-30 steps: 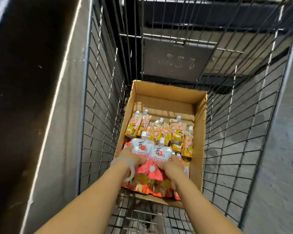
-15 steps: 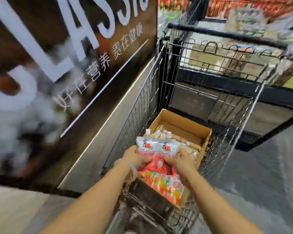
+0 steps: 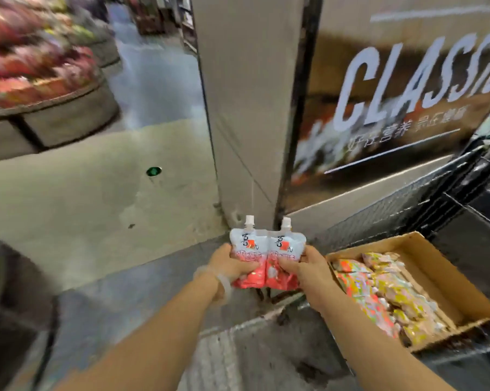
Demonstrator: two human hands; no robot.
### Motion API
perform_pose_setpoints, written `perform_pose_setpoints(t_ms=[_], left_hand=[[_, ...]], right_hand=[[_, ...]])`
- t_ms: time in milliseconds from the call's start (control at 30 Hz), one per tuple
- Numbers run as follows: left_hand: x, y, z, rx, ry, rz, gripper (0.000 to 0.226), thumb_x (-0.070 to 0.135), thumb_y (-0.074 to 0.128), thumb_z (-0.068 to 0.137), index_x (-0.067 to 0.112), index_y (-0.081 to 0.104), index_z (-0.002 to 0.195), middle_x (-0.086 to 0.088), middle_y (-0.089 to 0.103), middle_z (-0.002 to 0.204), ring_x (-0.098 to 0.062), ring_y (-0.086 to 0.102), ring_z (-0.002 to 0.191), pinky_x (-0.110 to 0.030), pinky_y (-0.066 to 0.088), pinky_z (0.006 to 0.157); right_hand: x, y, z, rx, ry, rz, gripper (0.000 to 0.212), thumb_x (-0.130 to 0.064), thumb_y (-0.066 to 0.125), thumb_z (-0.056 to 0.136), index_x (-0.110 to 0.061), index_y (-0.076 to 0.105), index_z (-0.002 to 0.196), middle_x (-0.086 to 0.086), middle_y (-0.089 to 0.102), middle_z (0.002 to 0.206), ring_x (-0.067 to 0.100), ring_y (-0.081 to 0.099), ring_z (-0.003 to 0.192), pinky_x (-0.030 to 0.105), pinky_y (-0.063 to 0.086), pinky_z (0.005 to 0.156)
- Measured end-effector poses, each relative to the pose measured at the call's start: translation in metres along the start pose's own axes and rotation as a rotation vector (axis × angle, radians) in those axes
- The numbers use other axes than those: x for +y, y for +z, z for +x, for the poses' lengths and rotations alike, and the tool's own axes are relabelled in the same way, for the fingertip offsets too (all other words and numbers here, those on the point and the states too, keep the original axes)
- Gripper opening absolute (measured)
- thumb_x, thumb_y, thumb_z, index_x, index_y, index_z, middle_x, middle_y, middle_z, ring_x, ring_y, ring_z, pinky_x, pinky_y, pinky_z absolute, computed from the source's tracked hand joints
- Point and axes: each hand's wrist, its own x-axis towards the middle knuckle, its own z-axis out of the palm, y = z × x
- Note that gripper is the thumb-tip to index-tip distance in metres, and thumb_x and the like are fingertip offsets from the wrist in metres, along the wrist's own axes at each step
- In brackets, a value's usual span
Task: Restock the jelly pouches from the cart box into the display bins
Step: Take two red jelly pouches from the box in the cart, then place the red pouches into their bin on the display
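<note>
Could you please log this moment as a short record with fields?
left hand: grips the left pouch
right hand: grips the right pouch
pouches: side by side, spouts up, above the floor, outside the box
box: to the right, open, holds more pouches
bins: far left, blurred

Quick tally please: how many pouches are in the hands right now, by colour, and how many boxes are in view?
White-and-red jelly pouches, held side by side between left hand and right hand: 2
Cardboard box of blurred pouches: 1
Total: 3
</note>
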Motion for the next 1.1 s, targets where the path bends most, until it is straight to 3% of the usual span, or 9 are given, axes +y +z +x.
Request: perform_pose_setpoints(t_ms=[100, 300, 400, 533, 700, 867, 933, 1033, 1100], left_hand=[[-0.020, -0.094, -0.046, 0.145, 0.018, -0.077, 0.035, -0.009, 0.074, 0.072, 0.004, 0.056, 0.099, -0.015, 0.066, 0.099, -0.028, 0.064, 0.086, -0.046, 0.055, 0.085], [-0.086, -0.292, -0.172, 0.470, 0.047, -0.158, 0.042, 0.000, 0.080, 0.068, 0.005, 0.057, 0.103, -0.013, 0.069, 0.103, -0.030, 0.068, 0.093, -0.043, 0.056, 0.085], [-0.126, -0.383, -0.245, 0.572, 0.061, -0.235, 0.038, -0.003, 0.079, 0.069, 0.004, 0.061, 0.101, -0.018, 0.069, 0.107, -0.034, 0.068, 0.097, -0.049, 0.055, 0.089], [-0.173, -0.480, -0.343, 0.753, 0.092, -0.358, 0.039, -0.008, 0.072, 0.075, 0.002, 0.059, 0.111, -0.010, 0.068, 0.095, -0.021, 0.067, 0.077, -0.029, 0.060, 0.064], [-0.232, -0.577, -0.456, 0.999, 0.105, -0.483, 0.030, -0.010, 0.071, 0.075, 0.002, 0.063, 0.101, -0.014, 0.069, 0.092, -0.028, 0.065, 0.080, -0.038, 0.057, 0.074], [-0.289, -0.638, -0.551, 1.246, 0.101, -0.579, 0.024, -0.010, 0.068, 0.078, 0.010, 0.054, 0.080, -0.003, 0.056, 0.056, -0.002, 0.050, 0.030, -0.015, 0.042, 0.035], [-0.310, -0.658, -0.583, 1.311, 0.099, -0.663, 0.022, -0.012, 0.065, 0.080, 0.008, 0.056, 0.082, -0.004, 0.060, 0.057, -0.004, 0.054, 0.033, -0.017, 0.045, 0.036], [-0.332, -0.693, -0.632, 1.436, 0.140, -0.776, 0.028, -0.016, 0.063, 0.080, 0.005, 0.059, 0.099, -0.010, 0.063, 0.078, -0.018, 0.062, 0.059, -0.025, 0.055, 0.045], [-0.342, -0.719, -0.665, 1.527, 0.166, -0.824, 0.029, -0.017, 0.061, 0.081, 0.004, 0.058, 0.101, -0.010, 0.061, 0.077, -0.017, 0.063, 0.054, -0.024, 0.054, 0.041]], right_hand=[[0.003, 0.090, -0.029, -0.159, 0.005, -0.065, 0.029, 0.011, 0.063, 0.080, 0.000, 0.055, 0.105, 0.012, 0.067, 0.089, 0.020, 0.063, 0.070, 0.026, 0.055, 0.054], [0.039, 0.291, -0.134, -0.488, -0.026, -0.179, 0.037, 0.010, 0.065, 0.077, -0.007, 0.056, 0.108, 0.009, 0.067, 0.092, 0.020, 0.064, 0.077, 0.031, 0.054, 0.070], [0.063, 0.385, -0.201, -0.648, -0.059, -0.231, 0.031, 0.011, 0.064, 0.078, -0.011, 0.059, 0.099, 0.010, 0.068, 0.092, 0.018, 0.065, 0.073, 0.027, 0.054, 0.065], [0.094, 0.504, -0.289, -0.819, -0.110, -0.310, 0.030, 0.012, 0.066, 0.075, -0.016, 0.062, 0.084, 0.015, 0.069, 0.096, 0.024, 0.065, 0.076, 0.035, 0.056, 0.074], [0.129, 0.626, -0.402, -1.083, -0.096, -0.360, 0.038, 0.010, 0.068, 0.075, -0.001, 0.059, 0.110, 0.017, 0.069, 0.105, 0.028, 0.067, 0.088, 0.039, 0.055, 0.082], [0.170, 0.720, -0.503, -1.319, -0.101, -0.442, 0.030, 0.014, 0.064, 0.077, -0.014, 0.059, 0.086, 0.012, 0.066, 0.096, 0.026, 0.063, 0.086, 0.042, 0.052, 0.083], [0.190, 0.755, -0.539, -1.406, -0.090, -0.479, 0.029, 0.015, 0.064, 0.076, -0.011, 0.059, 0.089, 0.013, 0.066, 0.095, 0.026, 0.063, 0.082, 0.043, 0.053, 0.081], [0.214, 0.810, -0.593, -1.529, -0.089, -0.530, 0.030, 0.012, 0.067, 0.075, -0.014, 0.057, 0.087, 0.013, 0.067, 0.095, 0.028, 0.065, 0.084, 0.047, 0.054, 0.084], [0.226, 0.851, -0.630, -1.611, -0.113, -0.551, 0.029, 0.009, 0.069, 0.074, -0.014, 0.057, 0.088, 0.015, 0.069, 0.100, 0.030, 0.066, 0.088, 0.050, 0.054, 0.085]])
